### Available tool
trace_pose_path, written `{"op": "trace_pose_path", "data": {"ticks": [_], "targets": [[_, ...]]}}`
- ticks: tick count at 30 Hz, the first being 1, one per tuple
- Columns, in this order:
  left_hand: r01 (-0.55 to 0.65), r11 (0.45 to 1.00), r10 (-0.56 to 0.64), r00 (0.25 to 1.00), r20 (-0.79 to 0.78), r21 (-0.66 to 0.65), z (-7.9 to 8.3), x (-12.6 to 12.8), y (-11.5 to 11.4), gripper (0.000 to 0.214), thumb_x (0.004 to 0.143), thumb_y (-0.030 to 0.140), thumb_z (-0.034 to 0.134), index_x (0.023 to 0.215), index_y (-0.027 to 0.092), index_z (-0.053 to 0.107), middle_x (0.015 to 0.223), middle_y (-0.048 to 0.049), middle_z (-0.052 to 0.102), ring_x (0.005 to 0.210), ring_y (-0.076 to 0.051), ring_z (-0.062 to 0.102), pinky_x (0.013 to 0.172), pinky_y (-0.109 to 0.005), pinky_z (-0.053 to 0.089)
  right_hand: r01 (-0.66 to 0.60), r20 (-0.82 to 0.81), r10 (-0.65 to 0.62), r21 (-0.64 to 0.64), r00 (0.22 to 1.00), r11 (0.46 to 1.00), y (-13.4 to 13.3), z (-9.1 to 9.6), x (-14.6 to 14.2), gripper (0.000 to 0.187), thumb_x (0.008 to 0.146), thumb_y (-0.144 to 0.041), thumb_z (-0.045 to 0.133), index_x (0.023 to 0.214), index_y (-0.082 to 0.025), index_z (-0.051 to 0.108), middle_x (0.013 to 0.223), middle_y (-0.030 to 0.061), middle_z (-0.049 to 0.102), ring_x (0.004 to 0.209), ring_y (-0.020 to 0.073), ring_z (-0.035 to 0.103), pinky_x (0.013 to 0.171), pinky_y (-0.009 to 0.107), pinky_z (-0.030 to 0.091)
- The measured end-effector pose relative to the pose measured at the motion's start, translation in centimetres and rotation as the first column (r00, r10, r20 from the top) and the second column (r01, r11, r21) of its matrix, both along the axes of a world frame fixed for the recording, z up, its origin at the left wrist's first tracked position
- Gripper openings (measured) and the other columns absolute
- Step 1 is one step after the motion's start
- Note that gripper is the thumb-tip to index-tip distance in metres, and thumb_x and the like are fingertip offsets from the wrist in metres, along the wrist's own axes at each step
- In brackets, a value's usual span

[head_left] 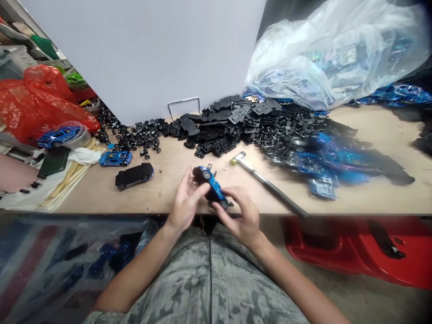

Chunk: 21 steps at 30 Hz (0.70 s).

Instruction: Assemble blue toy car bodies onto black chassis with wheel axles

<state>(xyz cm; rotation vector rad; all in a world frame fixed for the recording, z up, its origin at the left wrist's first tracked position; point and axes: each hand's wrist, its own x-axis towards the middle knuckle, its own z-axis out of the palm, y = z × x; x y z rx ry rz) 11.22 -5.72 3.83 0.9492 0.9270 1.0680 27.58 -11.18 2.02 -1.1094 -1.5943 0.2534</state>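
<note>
Both my hands hold one blue toy car (213, 185), tilted so its black underside and wheels show, above the table's front edge. My left hand (187, 194) is closed around its far end, the thumb lying along the underside. At the near end, the fingers and thumb of my right hand (241, 211) pinch the car near a wheel. A small hammer (266, 181) with a dark handle lies just right of the car. To the left rest an overturned toy car (134, 175) and a blue toy car (115, 158).
Black chassis plates (219, 126) and wheel axles (280, 135) are heaped along the back. Blue car bodies (320, 173) lie blurred at right, below a clear plastic bag (337, 58). A red bag (43, 103) stands left; a red stool (337, 247) is below the table.
</note>
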Motion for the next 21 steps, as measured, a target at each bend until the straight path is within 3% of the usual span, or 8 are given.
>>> {"op": "trace_pose_path", "data": {"ticks": [5, 8, 10, 12, 15, 17, 19, 21], "targets": [[-0.082, 0.977, 0.102, 0.99, -0.093, 0.199, -0.4, -1.5, 0.9, 0.077, 0.078, 0.033, 0.086, 0.144, 0.024, 0.046, 0.135, -0.0113, 0.06, 0.13, -0.022, 0.06, 0.11, -0.036, 0.051, -0.014, -0.057, 0.008, -0.109, 0.998, 0.994, 1.4, 1.0, 2.2, 0.021, 0.093, -0.015, 0.068, 0.113, -0.022, 0.069, 0.1, 0.0073, 0.074, 0.089, 0.0211, 0.072, 0.077, 0.036, 0.063], [-0.09, 0.995, 0.089, 0.996, 0.014, 0.048, -0.4, -0.5, -0.1, 0.082, 0.079, 0.035, 0.085, 0.147, 0.03, 0.04, 0.144, -0.0101, 0.055, 0.131, -0.021, 0.06, 0.11, -0.037, 0.052, 0.023, 0.053, -0.027, 0.08, 0.998, 0.997, 2.1, 0.6, 2.1, 0.033, 0.089, -0.011, 0.071, 0.12, -0.023, 0.067, 0.105, 0.0098, 0.074, 0.093, 0.023, 0.072, 0.081, 0.04, 0.063], [-0.019, 0.998, 0.026, 0.993, 0.119, -0.062, -0.5, 0.6, -1.0, 0.067, 0.085, 0.04, 0.079, 0.143, 0.029, 0.047, 0.143, -0.0089, 0.057, 0.127, -0.021, 0.063, 0.109, -0.038, 0.052, 0.046, 0.158, -0.074, 0.177, 0.985, 0.983, 2.0, 0.1, 1.2, 0.04, 0.088, -0.009, 0.071, 0.125, -0.021, 0.064, 0.107, 0.0129, 0.073, 0.093, 0.0244, 0.071, 0.079, 0.04, 0.064], [0.039, 0.995, -0.028, 0.992, 0.12, -0.096, -0.6, 1.2, -1.4, 0.053, 0.088, 0.04, 0.075, 0.134, 0.022, 0.057, 0.13, -0.0093, 0.067, 0.119, -0.02, 0.067, 0.107, -0.036, 0.053, 0.019, 0.238, -0.06, 0.172, 0.969, 0.985, 1.5, -0.1, 0.4, 0.043, 0.088, -0.012, 0.073, 0.129, -0.02, 0.062, 0.106, 0.0148, 0.072, 0.092, 0.0257, 0.071, 0.076, 0.041, 0.064], [0.073, 0.994, -0.075, 0.997, -0.024, -0.077, -0.4, -0.2, -0.5, 0.055, 0.082, 0.034, 0.08, 0.133, 0.019, 0.063, 0.121, -0.0091, 0.074, 0.112, -0.023, 0.07, 0.103, -0.037, 0.056, -0.12, 0.227, 0.102, 0.066, 0.969, 0.991, 0.8, 0.3, 0.5, 0.048, 0.088, -0.023, 0.077, 0.133, -0.019, 0.06, 0.108, 0.0143, 0.071, 0.096, 0.0267, 0.072, 0.08, 0.041, 0.064], [0.213, 0.977, -0.215, 0.963, -0.16, -0.027, 0.1, -2.0, 0.8, 0.058, 0.078, 0.031, 0.082, 0.133, 0.019, 0.068, 0.131, -0.0109, 0.073, 0.121, -0.028, 0.068, 0.107, -0.041, 0.053, -0.163, 0.214, 0.156, 0.014, 0.964, 0.987, 0.9, 0.8, 1.5, 0.053, 0.09, -0.027, 0.076, 0.139, -0.021, 0.057, 0.123, 0.0169, 0.068, 0.112, 0.0292, 0.069, 0.092, 0.046, 0.063], [0.401, 0.916, -0.373, 0.874, -0.311, 0.029, 0.7, -3.6, 2.2, 0.045, 0.08, 0.03, 0.08, 0.123, 0.018, 0.076, 0.138, -0.011, 0.07, 0.13, -0.031, 0.064, 0.114, -0.043, 0.048, -0.194, 0.294, 0.193, -0.026, 0.936, 0.981, 1.6, 1.0, 2.5, 0.06, 0.093, -0.029, 0.073, 0.147, -0.022, 0.051, 0.14, 0.0195, 0.06, 0.13, 0.0328, 0.061, 0.105, 0.053, 0.056], [0.534, 0.845, -0.48, 0.782, -0.398, 0.029, 0.9, -4.4, 3.1, 0.04, 0.082, 0.031, 0.078, 0.119, 0.019, 0.078, 0.131, -0.0097, 0.075, 0.125, -0.031, 0.067, 0.113, -0.045, 0.049, -0.263, 0.375, 0.275, -0.082, 0.886, 0.961, 2.3, 0.8, 3.0, 0.056, 0.096, -0.03, 0.068, 0.148, -0.02, 0.049, 0.134, 0.0183, 0.065, 0.124, 0.0314, 0.064, 0.102, 0.052, 0.056]]}}
